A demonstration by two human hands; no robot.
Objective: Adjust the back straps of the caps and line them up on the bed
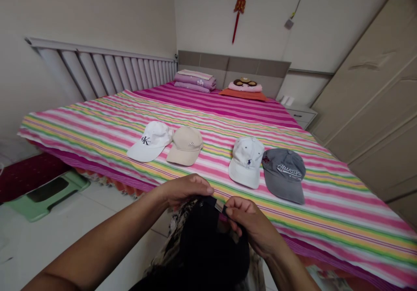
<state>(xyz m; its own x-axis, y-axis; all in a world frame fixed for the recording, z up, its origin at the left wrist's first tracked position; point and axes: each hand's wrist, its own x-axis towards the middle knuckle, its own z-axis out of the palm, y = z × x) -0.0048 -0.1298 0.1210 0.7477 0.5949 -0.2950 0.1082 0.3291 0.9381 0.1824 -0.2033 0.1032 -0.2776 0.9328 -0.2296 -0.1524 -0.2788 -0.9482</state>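
Observation:
A dark baseball cap (211, 243) is held low in front of me, its back opening and adjusting strap towards the bed. My left hand (187, 189) is closed on the left side of the strap, thumb along it. Pinched in my right hand (249, 217) is the other side of the strap. Between the hands shows a shiny metal buckle (219, 206). Beyond them on the bed lie a white cap with black letters (151, 141), a beige cap (185, 145), a white cap with a small dark emblem (246, 160) and a grey cap with lettering (284, 173).
A striped sheet (335, 204) covers the near part of the bed. Folded purple bedding (195, 82) and an orange pillow (243, 94) are by the headboard (247, 67). A green stool (48, 193) stands at the left, and a white nightstand (301, 114) at the far right.

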